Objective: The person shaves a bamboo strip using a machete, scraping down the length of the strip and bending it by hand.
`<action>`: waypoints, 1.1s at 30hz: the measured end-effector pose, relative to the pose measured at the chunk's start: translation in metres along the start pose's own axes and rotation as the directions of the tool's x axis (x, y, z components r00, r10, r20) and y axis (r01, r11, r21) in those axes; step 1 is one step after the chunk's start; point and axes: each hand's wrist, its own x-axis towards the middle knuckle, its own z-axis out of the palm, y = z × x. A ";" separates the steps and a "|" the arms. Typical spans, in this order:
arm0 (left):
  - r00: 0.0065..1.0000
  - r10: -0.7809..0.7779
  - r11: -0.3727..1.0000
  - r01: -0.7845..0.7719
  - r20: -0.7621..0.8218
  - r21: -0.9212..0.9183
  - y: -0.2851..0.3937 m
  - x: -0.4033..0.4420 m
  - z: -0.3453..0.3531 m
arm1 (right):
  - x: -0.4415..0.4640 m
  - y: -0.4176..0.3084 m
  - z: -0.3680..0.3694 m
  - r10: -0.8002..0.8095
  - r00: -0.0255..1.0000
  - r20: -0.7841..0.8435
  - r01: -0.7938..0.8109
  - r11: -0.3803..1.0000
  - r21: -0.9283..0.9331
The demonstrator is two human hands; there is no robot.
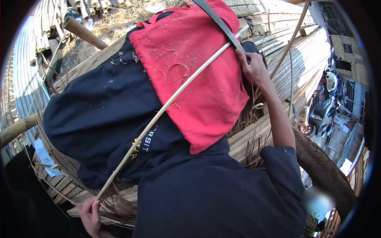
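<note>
A long pale strip of bamboo (160, 112) runs diagonally across the lap, over a red cloth (190, 79) and dark trousers. Its lower end is pinched in my left hand (90, 214) at the bottom left. At the upper right my right hand (254, 65) is closed on a long dark blade (216, 20), which lies across the strip close to the strip's far end. The blade's handle is mostly hidden by my fingers. Thin curled shavings (178, 71) are scattered over the red cloth.
Split bamboo slats (254, 135) lie beneath and beside the legs. A thick bamboo pole (85, 33) juts in at the upper left, with stacked poles (47, 16) behind. A brown log (323, 162) is at the right, and a parked motorcycle (323, 105) stands farther off.
</note>
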 end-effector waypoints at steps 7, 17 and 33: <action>0.912 -0.200 0.939 0.283 0.359 -0.196 -0.031 -0.037 -0.096 | 0.026 -0.006 0.015 0.174 0.983 -0.061 -0.151 0.947 0.282; 0.797 0.002 0.997 0.042 0.604 -0.060 0.076 0.097 0.053 | -0.018 -0.010 0.014 0.121 0.993 0.016 -0.120 0.955 0.270; 0.767 0.406 0.911 -0.298 0.497 -0.285 0.224 0.162 0.250 | -0.036 -0.022 0.011 -0.208 0.978 0.022 0.209 0.973 -0.102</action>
